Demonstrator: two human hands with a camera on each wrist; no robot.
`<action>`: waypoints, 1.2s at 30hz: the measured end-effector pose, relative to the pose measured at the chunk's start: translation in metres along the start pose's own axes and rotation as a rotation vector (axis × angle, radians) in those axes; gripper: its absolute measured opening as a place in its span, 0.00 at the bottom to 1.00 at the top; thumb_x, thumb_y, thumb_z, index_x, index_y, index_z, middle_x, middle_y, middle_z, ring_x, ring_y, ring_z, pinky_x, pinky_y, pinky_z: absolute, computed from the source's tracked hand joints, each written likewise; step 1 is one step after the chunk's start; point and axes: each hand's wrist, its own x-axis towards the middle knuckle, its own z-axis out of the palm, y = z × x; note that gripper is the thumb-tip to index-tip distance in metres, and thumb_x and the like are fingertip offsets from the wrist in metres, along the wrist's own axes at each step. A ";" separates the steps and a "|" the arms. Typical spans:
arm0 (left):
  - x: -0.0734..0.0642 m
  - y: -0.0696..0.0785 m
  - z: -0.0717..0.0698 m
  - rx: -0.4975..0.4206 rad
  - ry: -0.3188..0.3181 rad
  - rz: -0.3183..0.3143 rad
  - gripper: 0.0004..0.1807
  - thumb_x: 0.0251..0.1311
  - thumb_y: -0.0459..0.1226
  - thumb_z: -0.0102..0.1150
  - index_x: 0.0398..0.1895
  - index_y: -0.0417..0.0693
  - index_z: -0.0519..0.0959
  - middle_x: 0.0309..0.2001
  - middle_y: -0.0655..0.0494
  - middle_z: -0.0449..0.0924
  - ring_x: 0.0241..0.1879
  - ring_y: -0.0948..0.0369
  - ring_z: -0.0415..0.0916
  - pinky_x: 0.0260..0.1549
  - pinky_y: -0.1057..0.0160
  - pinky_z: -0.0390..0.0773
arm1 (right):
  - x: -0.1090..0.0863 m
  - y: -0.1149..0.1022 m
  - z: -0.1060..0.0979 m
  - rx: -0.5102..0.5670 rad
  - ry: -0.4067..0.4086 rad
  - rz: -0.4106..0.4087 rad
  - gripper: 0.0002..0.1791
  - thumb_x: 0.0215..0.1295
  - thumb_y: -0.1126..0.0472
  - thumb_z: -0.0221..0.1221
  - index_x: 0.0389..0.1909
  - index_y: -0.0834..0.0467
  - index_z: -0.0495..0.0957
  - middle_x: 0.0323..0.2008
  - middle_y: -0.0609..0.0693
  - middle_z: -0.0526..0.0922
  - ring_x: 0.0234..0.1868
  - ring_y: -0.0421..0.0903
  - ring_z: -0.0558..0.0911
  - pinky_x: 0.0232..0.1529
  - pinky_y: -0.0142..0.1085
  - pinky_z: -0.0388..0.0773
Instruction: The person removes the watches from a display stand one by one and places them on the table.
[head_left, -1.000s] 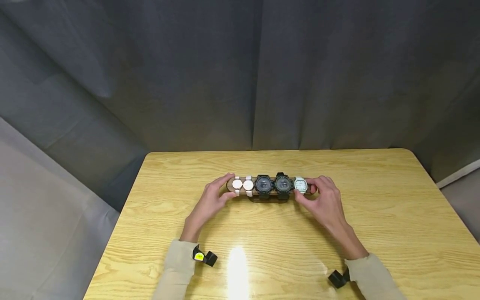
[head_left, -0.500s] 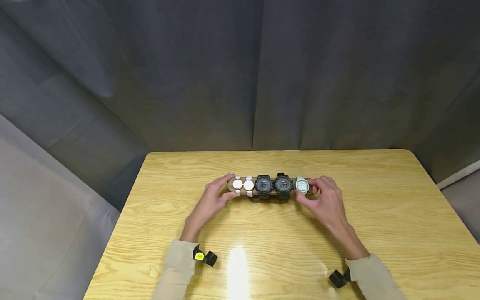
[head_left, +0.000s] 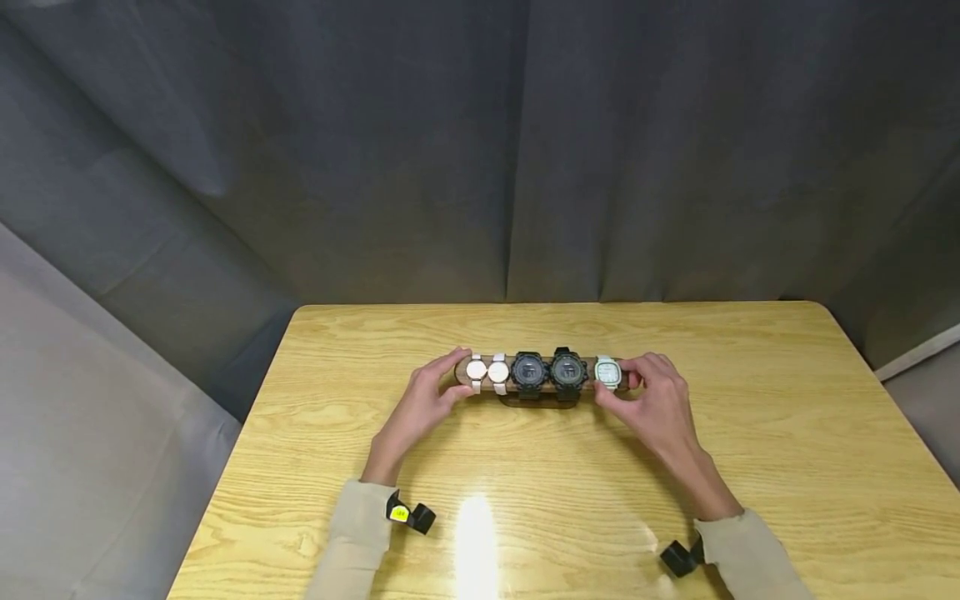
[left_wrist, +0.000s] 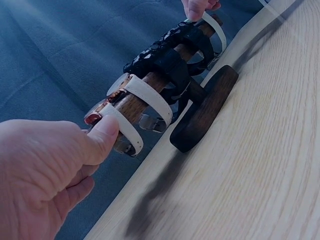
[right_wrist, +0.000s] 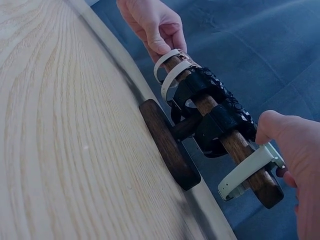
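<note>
A dark wooden watch stand (right_wrist: pixel 170 150) stands upright on the table, its horizontal bar threaded through a row of watches. My left hand (head_left: pixel 422 398) pinches the leftmost watch (head_left: pixel 476 369), thumb on its white strap, at the bar's left end. Beside that sits a second white-strapped watch (head_left: pixel 498 372). Two chunky black digital watches, one left (head_left: pixel 529 372) and one right (head_left: pixel 568 370), fill the middle. My right hand (head_left: pixel 651 402) holds the pale green square watch (head_left: pixel 607 372) near the bar's right end, thumb at the near side and fingers at the far side.
The wood-grain table (head_left: pixel 330 433) reaches back to a dark grey curtain (head_left: pixel 405 167). Lighter grey fabric (head_left: pixel 82 433) hangs at the left. Black wrist cameras sit at the left cuff (head_left: pixel 423 518) and right cuff (head_left: pixel 678 558).
The pale green watch has slid slightly right along the bar with my right hand, widening the gap to the black watch. My left hand and the stand have stayed in place.
</note>
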 end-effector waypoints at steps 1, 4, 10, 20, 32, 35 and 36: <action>0.000 0.000 0.000 0.001 0.000 -0.002 0.33 0.64 0.36 0.70 0.73 0.42 0.73 0.74 0.43 0.70 0.75 0.47 0.65 0.75 0.49 0.65 | 0.000 0.000 0.000 -0.001 -0.001 0.000 0.16 0.48 0.58 0.75 0.29 0.64 0.81 0.22 0.52 0.73 0.30 0.46 0.70 0.30 0.27 0.61; 0.000 0.000 0.000 0.006 0.006 -0.003 0.33 0.64 0.36 0.70 0.73 0.42 0.74 0.74 0.44 0.71 0.75 0.48 0.66 0.75 0.49 0.65 | 0.001 0.000 -0.001 0.002 -0.005 -0.003 0.15 0.48 0.59 0.75 0.29 0.64 0.81 0.22 0.52 0.73 0.30 0.46 0.70 0.30 0.27 0.61; 0.000 -0.002 0.001 0.013 0.011 0.003 0.33 0.64 0.36 0.70 0.72 0.43 0.74 0.73 0.44 0.72 0.74 0.48 0.67 0.75 0.50 0.66 | 0.001 0.001 -0.002 0.009 -0.008 -0.015 0.15 0.47 0.60 0.75 0.29 0.63 0.81 0.22 0.51 0.73 0.30 0.46 0.71 0.31 0.27 0.61; 0.000 -0.001 0.000 0.010 0.006 0.001 0.33 0.64 0.36 0.70 0.72 0.43 0.74 0.73 0.43 0.71 0.74 0.47 0.66 0.75 0.49 0.65 | 0.002 0.004 -0.004 0.003 -0.010 -0.022 0.15 0.47 0.60 0.76 0.29 0.63 0.81 0.22 0.51 0.73 0.30 0.46 0.71 0.30 0.25 0.62; -0.001 -0.001 -0.002 0.008 -0.007 -0.018 0.33 0.65 0.37 0.70 0.74 0.48 0.74 0.74 0.48 0.71 0.75 0.50 0.66 0.75 0.51 0.65 | 0.003 0.005 -0.005 -0.006 -0.021 -0.017 0.16 0.46 0.59 0.76 0.29 0.63 0.81 0.22 0.54 0.75 0.30 0.46 0.71 0.30 0.26 0.62; 0.000 -0.001 -0.002 0.005 -0.007 -0.007 0.33 0.65 0.37 0.70 0.74 0.47 0.74 0.74 0.47 0.71 0.75 0.49 0.66 0.75 0.50 0.65 | 0.003 0.005 -0.006 -0.009 -0.021 -0.018 0.16 0.46 0.59 0.76 0.29 0.63 0.82 0.22 0.53 0.75 0.30 0.45 0.71 0.30 0.26 0.62; 0.000 -0.002 -0.002 0.003 -0.007 -0.003 0.33 0.65 0.37 0.70 0.74 0.47 0.74 0.74 0.46 0.71 0.75 0.49 0.66 0.75 0.50 0.65 | 0.003 0.005 -0.006 -0.010 -0.021 -0.018 0.16 0.46 0.58 0.76 0.29 0.63 0.82 0.22 0.53 0.75 0.30 0.45 0.71 0.30 0.26 0.62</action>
